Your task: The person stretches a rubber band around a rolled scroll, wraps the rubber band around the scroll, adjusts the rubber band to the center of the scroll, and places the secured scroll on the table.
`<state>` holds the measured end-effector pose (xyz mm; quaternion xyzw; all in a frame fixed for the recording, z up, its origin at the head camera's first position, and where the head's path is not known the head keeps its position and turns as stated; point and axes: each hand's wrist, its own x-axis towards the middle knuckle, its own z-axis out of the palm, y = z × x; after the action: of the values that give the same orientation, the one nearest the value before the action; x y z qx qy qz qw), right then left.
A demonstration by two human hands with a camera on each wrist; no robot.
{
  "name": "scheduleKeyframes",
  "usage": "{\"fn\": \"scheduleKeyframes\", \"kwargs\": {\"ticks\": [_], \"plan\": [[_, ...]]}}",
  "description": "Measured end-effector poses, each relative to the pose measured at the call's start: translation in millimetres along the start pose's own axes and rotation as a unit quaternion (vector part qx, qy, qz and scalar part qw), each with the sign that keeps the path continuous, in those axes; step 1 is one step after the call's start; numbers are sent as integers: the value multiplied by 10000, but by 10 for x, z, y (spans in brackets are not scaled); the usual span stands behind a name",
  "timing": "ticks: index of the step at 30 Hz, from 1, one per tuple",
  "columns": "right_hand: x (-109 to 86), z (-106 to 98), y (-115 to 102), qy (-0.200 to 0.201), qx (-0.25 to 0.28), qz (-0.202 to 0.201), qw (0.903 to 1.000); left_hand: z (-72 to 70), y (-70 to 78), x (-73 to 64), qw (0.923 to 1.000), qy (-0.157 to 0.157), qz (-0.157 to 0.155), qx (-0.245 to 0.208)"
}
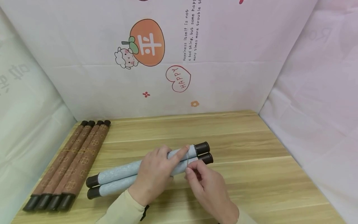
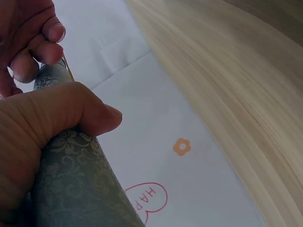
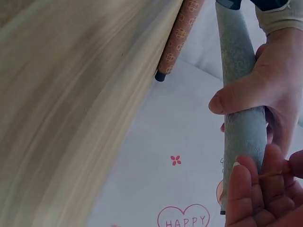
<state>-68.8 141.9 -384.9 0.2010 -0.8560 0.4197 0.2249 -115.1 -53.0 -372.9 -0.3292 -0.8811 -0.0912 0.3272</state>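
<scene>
Two light blue patterned scrolls (image 1: pixel 120 169) with dark end knobs lie side by side at a slant, close over the table. My left hand (image 1: pixel 155 169) grips both around the middle, its thumb wrapped over the near one in the left wrist view. Around their right part runs a thin yellowish band (image 3: pixel 271 174), which my right hand (image 1: pixel 209 186) pinches between thumb and finger just below the scrolls. A left finger reaches along the far scroll toward the band. In the right wrist view, the right hand's fingers (image 3: pixel 240 189) overlap the scroll's lower end.
Several brown flower-patterned scrolls (image 1: pixel 90 146) with dark knobs lie together at the table's left, a thin yellow band (image 1: pixel 79 151) across them. White printed cloth (image 1: pixel 223 77) walls in the wood-grain table (image 1: pixel 265 174) at the back and both sides.
</scene>
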Motion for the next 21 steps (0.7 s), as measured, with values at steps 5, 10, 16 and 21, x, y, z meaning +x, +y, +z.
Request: {"fn": "scheduleKeyframes", "kwargs": {"ticks": [5,10,16,21], "plan": [[-58,12,6,275,288,-778,9962,-34,-46,22,9997,-179,-143,-131],[-158,-10,24,138,509,-1019,9934,-65,-91,47,9986,-446,-223,-160],[-298,-74,31,-335,718,-30,9969,-120,-126,82,9949,-879,-441,-233],[-357,-119,33,-475,751,701,9936,-158,-157,91,9925,-974,-644,-369]]}}
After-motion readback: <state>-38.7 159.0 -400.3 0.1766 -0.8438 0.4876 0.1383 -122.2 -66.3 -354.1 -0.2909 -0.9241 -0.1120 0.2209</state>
